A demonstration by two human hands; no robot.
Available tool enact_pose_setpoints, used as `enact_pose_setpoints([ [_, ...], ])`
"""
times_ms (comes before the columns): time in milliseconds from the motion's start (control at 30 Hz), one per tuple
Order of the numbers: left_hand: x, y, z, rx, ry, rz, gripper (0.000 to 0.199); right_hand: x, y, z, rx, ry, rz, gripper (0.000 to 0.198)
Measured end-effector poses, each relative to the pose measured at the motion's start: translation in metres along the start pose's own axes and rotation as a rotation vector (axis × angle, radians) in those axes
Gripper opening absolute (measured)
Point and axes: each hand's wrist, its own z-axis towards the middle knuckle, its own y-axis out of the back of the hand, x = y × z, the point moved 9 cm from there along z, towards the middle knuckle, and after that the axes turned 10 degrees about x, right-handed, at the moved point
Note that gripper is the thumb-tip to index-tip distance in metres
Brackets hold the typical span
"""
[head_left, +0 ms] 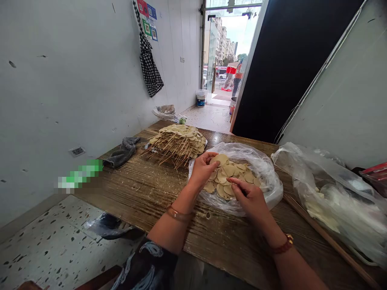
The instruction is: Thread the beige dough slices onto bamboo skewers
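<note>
The loose slices (222, 189) were thin, pale beige and roundish, overlapping in a shallow heap inside an open, crumpled clear plastic bag (273, 187) on the wooden table (145, 193). At the heap's far left edge, the left hand (204, 169) pinched one flat upper slice (223, 159) between thumb and fingers. The right hand (250, 199), its thumb and forefinger pressed together just above the heap, gripped a thin stick (229, 180), whose full length was hard to make out.
</note>
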Motion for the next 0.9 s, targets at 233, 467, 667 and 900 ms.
enact_pose_setpoints([
  [233,-0.0026,-0.0026,0.0010,0.025,-0.043,0.054,0.029,-0.0064,0.0018,0.0016,-0.005,-0.033,-0.067,0.034],
  [467,0.0003,-0.0004,0.0040,0.036,-0.079,0.128,0.024,-0.0070,0.0010,0.0014,0.005,-0.023,-0.051,0.035],
  [667,-0.0017,0.0017,0.0036,0.017,-0.083,0.220,0.021,-0.0053,0.0006,0.0006,0.012,-0.009,-0.047,0.033],
  [900,-0.0021,0.0049,0.0049,-0.001,-0.100,0.244,0.021,-0.0061,0.0001,0.0008,0.019,0.010,-0.067,0.033],
])
